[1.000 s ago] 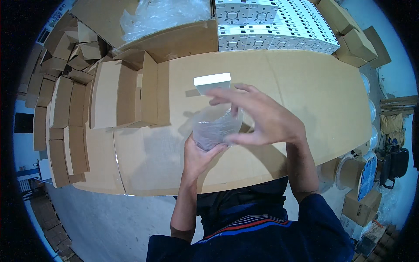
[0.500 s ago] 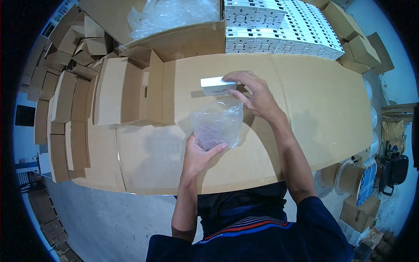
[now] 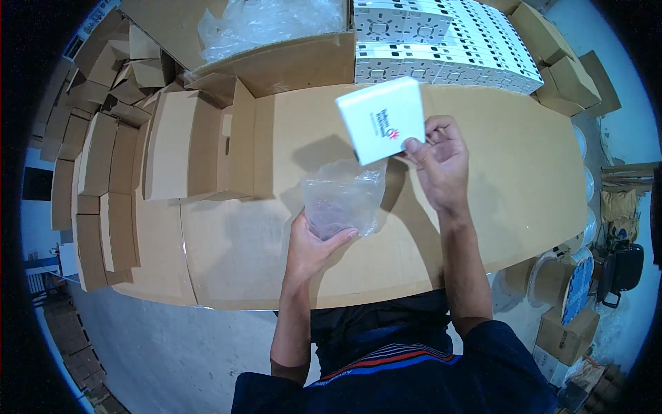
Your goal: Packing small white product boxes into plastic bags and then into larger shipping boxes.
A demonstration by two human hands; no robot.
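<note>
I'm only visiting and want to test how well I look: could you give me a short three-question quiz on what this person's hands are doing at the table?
1. True or false: the right hand holds a white box lifted above the table.
2. What does the left hand hold? A) a roll of tape B) a clear plastic bag C) a knife
3. Fill in: at the far edge of the table, to the right, lie rows of ____ boxes.

Key: 1 true. 2 B. 3 white.
</note>
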